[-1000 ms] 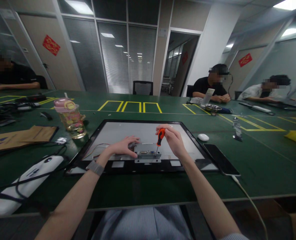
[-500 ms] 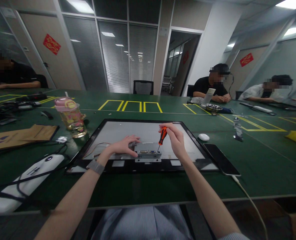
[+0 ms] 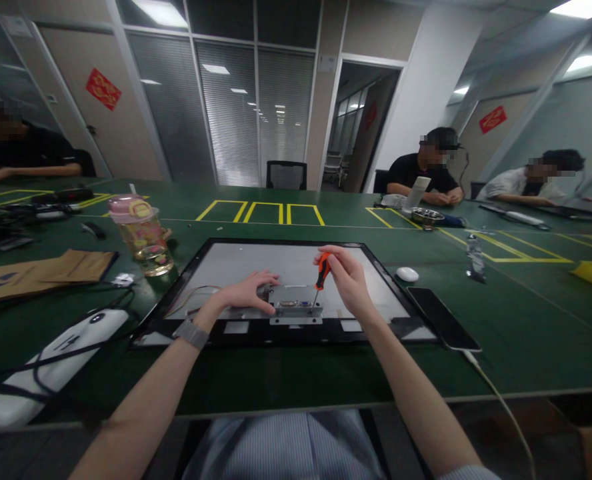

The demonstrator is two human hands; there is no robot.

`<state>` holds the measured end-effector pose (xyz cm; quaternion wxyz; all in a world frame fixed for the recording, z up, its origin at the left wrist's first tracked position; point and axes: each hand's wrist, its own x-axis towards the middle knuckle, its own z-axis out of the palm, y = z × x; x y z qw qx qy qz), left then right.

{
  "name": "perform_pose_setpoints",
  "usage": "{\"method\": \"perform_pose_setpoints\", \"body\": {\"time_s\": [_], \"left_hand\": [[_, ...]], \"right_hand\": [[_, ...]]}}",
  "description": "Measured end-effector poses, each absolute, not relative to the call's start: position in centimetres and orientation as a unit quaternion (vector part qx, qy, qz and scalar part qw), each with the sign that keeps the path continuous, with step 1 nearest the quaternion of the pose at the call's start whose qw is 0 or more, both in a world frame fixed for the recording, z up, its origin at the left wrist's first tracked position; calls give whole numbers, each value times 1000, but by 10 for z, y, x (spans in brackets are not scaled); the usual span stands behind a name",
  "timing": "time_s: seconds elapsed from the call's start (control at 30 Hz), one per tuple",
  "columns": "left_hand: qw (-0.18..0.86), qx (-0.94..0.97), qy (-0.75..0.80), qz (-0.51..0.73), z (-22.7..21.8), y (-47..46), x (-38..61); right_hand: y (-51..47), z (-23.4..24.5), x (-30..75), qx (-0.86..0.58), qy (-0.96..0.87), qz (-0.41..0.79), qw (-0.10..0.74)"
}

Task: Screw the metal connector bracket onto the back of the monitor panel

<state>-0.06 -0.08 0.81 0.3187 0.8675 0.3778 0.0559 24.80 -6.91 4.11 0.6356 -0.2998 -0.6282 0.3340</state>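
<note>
A flat display panel [image 3: 216, 263] with a black frame lies on the table in front of me. On its near side stands a metal bracket [image 3: 296, 321] with a row of connector ports. My left hand [image 3: 249, 292] grips the bracket's left end, thumb at the front and fingers reaching behind. In my right hand [image 3: 349, 277] is an orange and black screwdriver [image 3: 323, 270], held nearly upright. Its tip meets the right part of the bracket; the exact screw is too small to make out.
Left of the panel are a pink-lidded bottle [image 3: 143, 233], a white power strip [image 3: 71, 353] with black cables and a brown paper bag [image 3: 41, 275]. A phone [image 3: 443, 317] on a cable and a white earbud case [image 3: 407, 274] lie right. Several people sit across the table.
The screwdriver handle and my right hand have shifted very slightly left, with the tip still at the bracket. My left hand keeps its place.
</note>
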Motion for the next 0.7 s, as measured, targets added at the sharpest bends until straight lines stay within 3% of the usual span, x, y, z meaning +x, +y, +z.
{"method": "perform_pose_setpoints", "body": {"time_s": [0.4,0.7], "left_hand": [[316,866,384,54,9,-1,0],[313,867,383,62,11,-3,2]], "right_hand": [[-70,43,248,-283,-643,372,608],[-71,44,248,-336,-667,238,621]]}}
